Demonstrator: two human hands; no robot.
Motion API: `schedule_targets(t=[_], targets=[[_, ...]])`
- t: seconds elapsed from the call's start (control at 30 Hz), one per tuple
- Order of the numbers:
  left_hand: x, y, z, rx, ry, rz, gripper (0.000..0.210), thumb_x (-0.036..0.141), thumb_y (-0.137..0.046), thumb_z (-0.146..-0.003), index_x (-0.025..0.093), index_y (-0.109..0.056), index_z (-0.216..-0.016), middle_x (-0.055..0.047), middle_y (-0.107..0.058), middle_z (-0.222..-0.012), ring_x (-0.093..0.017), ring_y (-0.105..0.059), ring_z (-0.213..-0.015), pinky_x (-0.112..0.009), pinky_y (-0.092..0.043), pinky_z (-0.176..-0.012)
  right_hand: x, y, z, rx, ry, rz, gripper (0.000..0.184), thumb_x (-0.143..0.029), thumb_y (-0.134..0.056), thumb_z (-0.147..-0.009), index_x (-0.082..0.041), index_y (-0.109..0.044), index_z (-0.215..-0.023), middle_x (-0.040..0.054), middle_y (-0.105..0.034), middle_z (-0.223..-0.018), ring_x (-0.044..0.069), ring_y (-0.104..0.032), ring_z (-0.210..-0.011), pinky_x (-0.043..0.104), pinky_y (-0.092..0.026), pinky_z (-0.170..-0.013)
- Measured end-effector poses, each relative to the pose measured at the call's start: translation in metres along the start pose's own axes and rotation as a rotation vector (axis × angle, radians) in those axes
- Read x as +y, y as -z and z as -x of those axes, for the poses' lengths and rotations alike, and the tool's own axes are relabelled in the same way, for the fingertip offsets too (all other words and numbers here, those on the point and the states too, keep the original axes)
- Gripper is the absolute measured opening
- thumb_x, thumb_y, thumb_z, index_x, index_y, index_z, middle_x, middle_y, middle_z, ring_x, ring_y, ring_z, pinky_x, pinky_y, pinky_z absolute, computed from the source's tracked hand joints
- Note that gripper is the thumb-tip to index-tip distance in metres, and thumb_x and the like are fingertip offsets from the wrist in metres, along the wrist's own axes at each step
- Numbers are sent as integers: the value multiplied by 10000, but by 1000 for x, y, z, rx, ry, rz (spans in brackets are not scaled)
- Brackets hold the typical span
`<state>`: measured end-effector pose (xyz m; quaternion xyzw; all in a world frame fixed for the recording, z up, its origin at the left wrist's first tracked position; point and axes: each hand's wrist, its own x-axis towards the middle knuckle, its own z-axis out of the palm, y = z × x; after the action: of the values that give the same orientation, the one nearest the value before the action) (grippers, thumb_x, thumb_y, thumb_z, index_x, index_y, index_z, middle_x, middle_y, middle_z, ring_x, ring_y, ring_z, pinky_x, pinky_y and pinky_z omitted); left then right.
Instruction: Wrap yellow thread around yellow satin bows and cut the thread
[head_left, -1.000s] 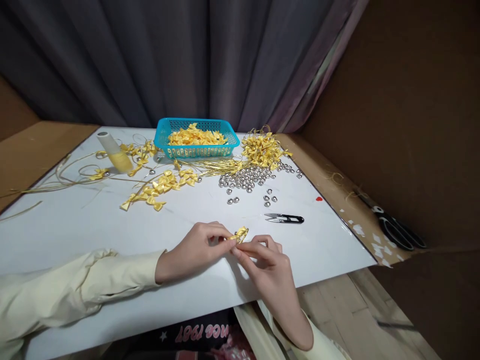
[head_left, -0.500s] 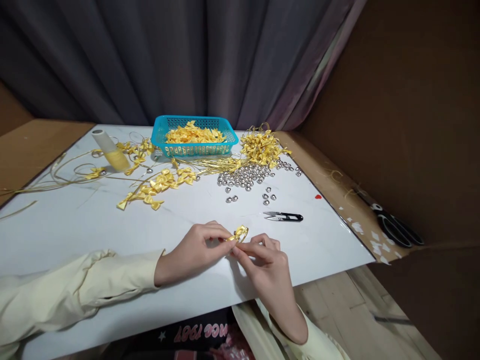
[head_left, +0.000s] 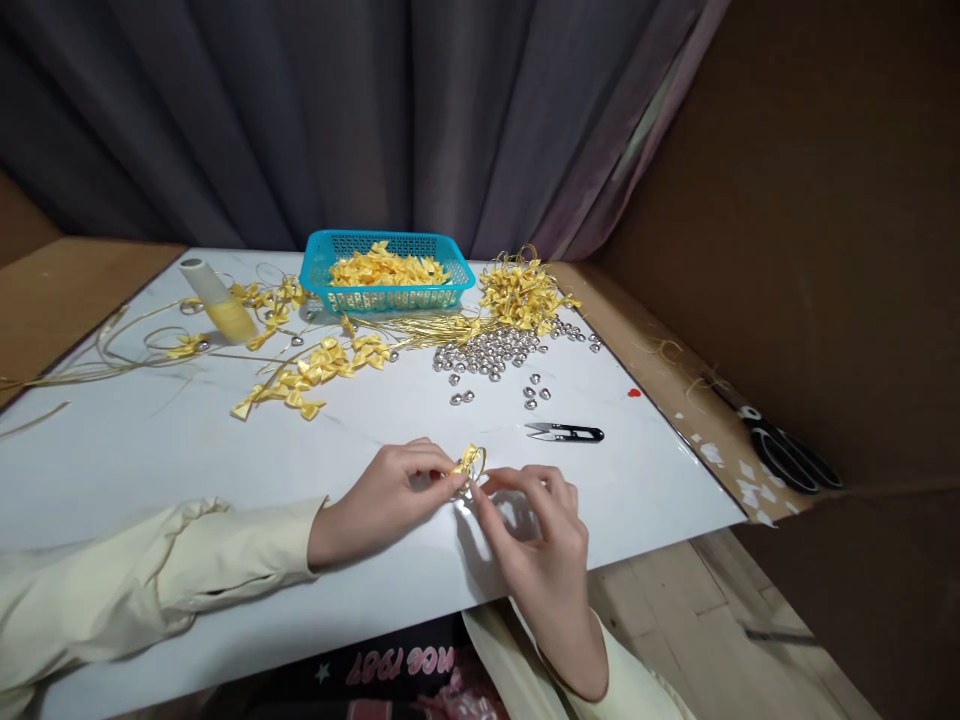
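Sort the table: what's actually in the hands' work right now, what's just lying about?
In hand:
left hand
right hand
yellow bow, pinched between both

Lying about:
blue basket of bows
loose bows
silver beads
thread snips
yellow spool
black scissors

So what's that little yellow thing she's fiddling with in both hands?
A small yellow ribbon bow, satin-looking, with a thin golden loop curling at its top. It is held just above the white table, near its front edge. The left hand pinches it from the left, the right hand from the right, fingers touching beneath.
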<state>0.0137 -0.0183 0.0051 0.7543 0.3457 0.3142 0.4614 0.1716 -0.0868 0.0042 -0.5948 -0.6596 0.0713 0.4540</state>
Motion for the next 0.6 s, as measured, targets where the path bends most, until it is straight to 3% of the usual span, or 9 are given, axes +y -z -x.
schedule_targets(t=[0.07, 0.13, 0.37, 0.6], targets=[[-1, -1, 0, 2, -17, -8, 209, 206, -559, -878, 119, -707, -758, -56, -673, -765, -147, -608, -753, -264, -464, -713, 2, 0, -2, 16, 21, 48, 115, -161, -648, -807, -197, -600, -905, 36, -661, -853, 226, -542, -868, 352, -376, -751], [-2, -1, 1, -2, -37, -25, 203, 203, -564, -876, 118, -703, -755, -56, -668, -752, -145, -601, -736, -262, -461, -699, 5, -2, -4, -55, 0, 24, 134, -156, -646, -789, -200, -579, -896, 37, -648, -877, 230, -534, -883, 346, -385, -748], [-5, -1, 0, -8, -100, -82, 191, 170, -561, -871, 115, -686, -738, -51, -647, -722, -139, -590, -716, -252, -454, -664, 10, 2, -8, -197, -83, -136, 90, -140, -603, -822, -206, -561, -777, 2, -641, -764, 184, -572, -754, 306, -414, -698], [-7, -1, 2, -53, -165, -106, 183, 141, -552, -868, 116, -660, -722, -52, -642, -705, -148, -575, -720, -268, -454, -671, 3, 10, -16, -148, 173, -59, 123, -69, -534, -868, -190, -544, -848, 7, -620, -773, 166, -554, -762, 307, -383, -717]])
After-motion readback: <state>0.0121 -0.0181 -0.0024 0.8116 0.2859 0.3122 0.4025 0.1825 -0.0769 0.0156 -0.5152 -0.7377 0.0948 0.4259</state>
